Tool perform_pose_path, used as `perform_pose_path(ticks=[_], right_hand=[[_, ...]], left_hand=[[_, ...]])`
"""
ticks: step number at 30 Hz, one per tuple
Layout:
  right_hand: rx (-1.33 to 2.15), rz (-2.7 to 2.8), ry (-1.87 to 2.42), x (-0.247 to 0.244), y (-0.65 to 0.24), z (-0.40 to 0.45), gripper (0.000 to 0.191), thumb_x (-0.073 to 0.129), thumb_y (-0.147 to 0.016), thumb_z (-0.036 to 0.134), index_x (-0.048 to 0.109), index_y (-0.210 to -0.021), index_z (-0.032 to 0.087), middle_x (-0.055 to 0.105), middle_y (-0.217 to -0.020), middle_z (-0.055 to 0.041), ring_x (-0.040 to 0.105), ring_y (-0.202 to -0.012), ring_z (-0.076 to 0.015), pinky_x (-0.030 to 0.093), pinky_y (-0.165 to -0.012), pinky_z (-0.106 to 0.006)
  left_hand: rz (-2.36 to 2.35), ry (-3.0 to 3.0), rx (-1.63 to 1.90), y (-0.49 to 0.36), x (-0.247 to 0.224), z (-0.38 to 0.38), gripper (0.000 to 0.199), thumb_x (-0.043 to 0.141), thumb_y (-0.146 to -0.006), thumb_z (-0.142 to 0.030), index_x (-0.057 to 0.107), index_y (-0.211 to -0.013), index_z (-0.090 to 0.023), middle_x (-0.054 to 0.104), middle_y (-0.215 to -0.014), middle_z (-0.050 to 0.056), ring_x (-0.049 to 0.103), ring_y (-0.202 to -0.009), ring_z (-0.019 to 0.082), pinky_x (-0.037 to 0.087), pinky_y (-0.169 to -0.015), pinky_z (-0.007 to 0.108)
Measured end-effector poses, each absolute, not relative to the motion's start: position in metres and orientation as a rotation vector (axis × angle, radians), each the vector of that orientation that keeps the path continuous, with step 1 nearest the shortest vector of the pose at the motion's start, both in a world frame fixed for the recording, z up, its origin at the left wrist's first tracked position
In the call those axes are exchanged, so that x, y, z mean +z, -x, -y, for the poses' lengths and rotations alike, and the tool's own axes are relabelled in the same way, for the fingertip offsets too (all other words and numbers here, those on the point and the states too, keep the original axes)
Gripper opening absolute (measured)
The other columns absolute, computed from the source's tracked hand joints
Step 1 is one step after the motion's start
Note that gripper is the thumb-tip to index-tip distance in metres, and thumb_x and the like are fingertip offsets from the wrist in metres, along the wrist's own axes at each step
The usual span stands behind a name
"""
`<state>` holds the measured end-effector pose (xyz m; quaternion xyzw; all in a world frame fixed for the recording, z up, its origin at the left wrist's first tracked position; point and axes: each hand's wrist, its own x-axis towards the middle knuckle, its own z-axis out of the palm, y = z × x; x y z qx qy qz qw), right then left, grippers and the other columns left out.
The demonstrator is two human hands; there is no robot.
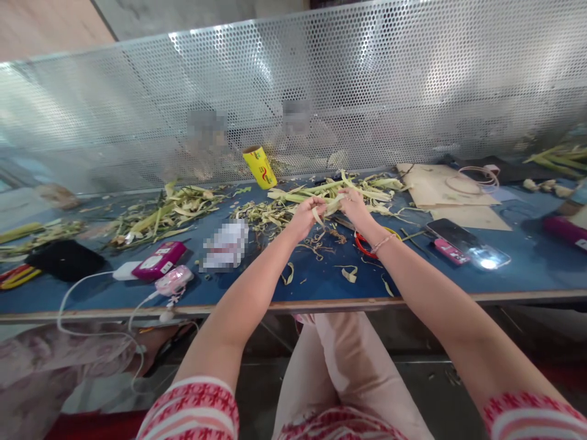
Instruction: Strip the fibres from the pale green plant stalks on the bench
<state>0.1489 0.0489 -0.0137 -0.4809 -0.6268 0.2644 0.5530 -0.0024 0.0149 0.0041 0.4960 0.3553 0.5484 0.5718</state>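
Observation:
Over the blue table [257, 284], my left hand [308, 217] and my right hand [355, 208] are close together. Between them is a pale green leafy strip [334, 205], pinched in the fingers of both hands. One end of it curls down beside my left fingertips. Behind and under the hands lies a heap of pale green husk-like strips [293, 194]. Thin brown shreds and a few curled pieces [349, 274] lie nearer the front edge. A red ring-shaped band [362, 245] is partly hidden by my right wrist.
A yellow tube [260, 167] leans near the perforated metal screen [389, 79]. At right are a phone [452, 235], a pink lighter-like item [450, 251] and brown cardboard [440, 186]. Purple device [160, 261], cable and black cap [66, 260] are at left. Another person's leg [59, 360] shows below.

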Motion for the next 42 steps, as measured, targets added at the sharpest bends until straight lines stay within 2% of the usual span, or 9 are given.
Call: perform_pose_path(ticks=[3, 7, 9, 18, 23, 28, 32, 35, 42], right_hand=[[0.810, 1.305, 1.117, -0.007, -0.143, -0.040, 0.045, 0.051, -0.072, 0.018, 0.045, -0.116, 0.023, 0.049, -0.116, -0.0083, 0.058, -0.089, -0.0177, 0.054, -0.079, -0.038], [1.049, 1.251, 1.019, 0.005, -0.136, -0.026, 0.049, 0.053, -0.075, 0.016, 0.037, -0.120, 0.024, 0.054, -0.084, 0.0013, 0.058, -0.070, -0.0123, 0.055, -0.069, -0.030], [1.085, 1.243, 1.005, 0.008, -0.134, -0.021, 0.049, 0.058, -0.073, 0.016, 0.038, -0.117, 0.023, 0.053, -0.079, 0.0036, 0.058, -0.068, -0.0115, 0.054, -0.066, -0.027], [1.213, 1.192, 0.922, 0.010, -0.134, -0.015, 0.029, 0.058, -0.077, 0.015, 0.044, -0.099, 0.024, 0.051, -0.075, 0.0052, 0.058, -0.062, -0.0087, 0.055, -0.070, -0.029], [1.126, 1.323, 0.944, 0.003, -0.133, -0.018, 0.038, 0.063, -0.073, 0.016, 0.049, -0.107, 0.023, 0.054, -0.088, 0.0008, 0.056, -0.061, -0.0088, 0.053, -0.066, -0.030], [1.034, 1.457, 1.000, 0.001, -0.138, -0.021, 0.032, 0.067, -0.063, 0.011, 0.059, -0.093, 0.017, 0.053, -0.081, 0.0025, 0.048, -0.057, -0.0068, 0.045, -0.059, -0.025], [1.173, 1.421, 0.818, 0.011, -0.145, -0.018, 0.019, 0.072, -0.064, 0.018, 0.061, -0.080, 0.016, 0.057, -0.072, 0.0020, 0.053, -0.065, -0.0092, 0.048, -0.068, -0.027], [1.232, 1.393, 0.749, 0.019, -0.150, -0.014, 0.017, 0.072, -0.068, 0.024, 0.063, -0.082, 0.017, 0.061, -0.077, -0.0004, 0.057, -0.071, -0.0110, 0.048, -0.073, -0.030], [1.090, 1.339, 0.887, 0.026, -0.158, -0.013, 0.009, 0.062, -0.077, 0.024, 0.059, -0.084, 0.018, 0.056, -0.073, 0.0015, 0.054, -0.069, -0.0100, 0.046, -0.069, -0.026]], left_hand=[[-0.943, -1.155, 1.339, 0.004, 0.004, -0.016, 0.017, 0.071, -0.066, -0.015, 0.060, -0.079, -0.014, 0.060, -0.067, -0.002, 0.055, -0.058, 0.008, 0.044, -0.061, 0.023], [-1.078, -1.320, 1.402, 0.008, 0.005, -0.017, 0.010, 0.069, -0.067, -0.013, 0.064, -0.075, -0.013, 0.058, -0.062, -0.002, 0.052, -0.058, 0.008, 0.044, -0.060, 0.023], [-1.087, -1.376, 1.418, 0.009, 0.005, -0.017, 0.008, 0.068, -0.066, -0.012, 0.063, -0.072, -0.014, 0.058, -0.062, -0.002, 0.051, -0.058, 0.008, 0.043, -0.059, 0.022], [-0.788, -0.948, 1.434, 0.005, 0.012, -0.014, 0.010, 0.059, -0.074, -0.009, 0.052, -0.076, -0.017, 0.057, -0.064, -0.003, 0.057, -0.057, 0.008, 0.049, -0.065, 0.024], [-0.674, -0.826, 1.435, 0.010, 0.017, -0.013, 0.012, 0.056, -0.076, -0.010, 0.050, -0.081, -0.019, 0.058, -0.061, -0.004, 0.059, -0.055, 0.008, 0.049, -0.062, 0.023], [-0.722, -0.885, 1.402, 0.011, 0.018, -0.011, 0.014, 0.061, -0.075, -0.014, 0.050, -0.079, -0.019, 0.057, -0.060, -0.005, 0.059, -0.054, 0.008, 0.048, -0.057, 0.022], [-0.772, -0.937, 1.394, 0.011, 0.015, -0.013, 0.012, 0.062, -0.074, -0.015, 0.052, -0.080, -0.019, 0.053, -0.057, -0.006, 0.054, -0.047, 0.007, 0.041, -0.045, 0.019], [-0.806, -1.022, 1.405, 0.011, 0.011, -0.016, 0.011, 0.063, -0.074, -0.017, 0.054, -0.080, -0.019, 0.053, -0.058, -0.006, 0.052, -0.046, 0.007, 0.043, -0.047, 0.020], [-0.882, -1.284, 1.250, 0.004, 0.007, -0.011, 0.018, 0.074, -0.068, -0.024, 0.062, -0.078, -0.016, 0.056, -0.064, -0.004, 0.049, -0.050, 0.005, 0.042, -0.050, 0.020]])
